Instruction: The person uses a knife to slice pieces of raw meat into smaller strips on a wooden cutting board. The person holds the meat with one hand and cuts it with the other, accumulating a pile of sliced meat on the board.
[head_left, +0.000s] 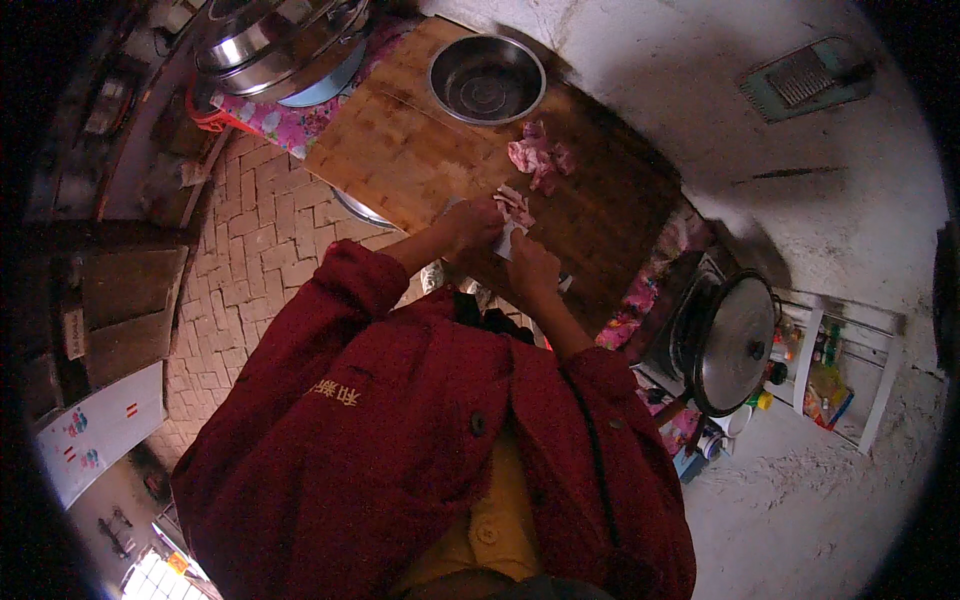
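Near the front edge of the wooden board (405, 142), my right hand (534, 266) grips a knife, its pale flat blade (506, 240) showing between my two hands. My left hand (472, 225) is curled with its fingers against a small piece of raw, pinkish meat (514, 204), which lies at the blade. The fingers hide part of the meat, and the knife's handle is covered by my right hand. Just beyond lies a larger lump of raw meat (536, 156), touched by neither hand.
A metal basin (487, 79) stands at the board's far edge. Stacked metal bowls (255, 60) are at far left, on floral cloth (292, 124). To the right sits a lidded wok (739, 341) beside a wall rack (847, 375). A grater (806, 79) is on the wall.
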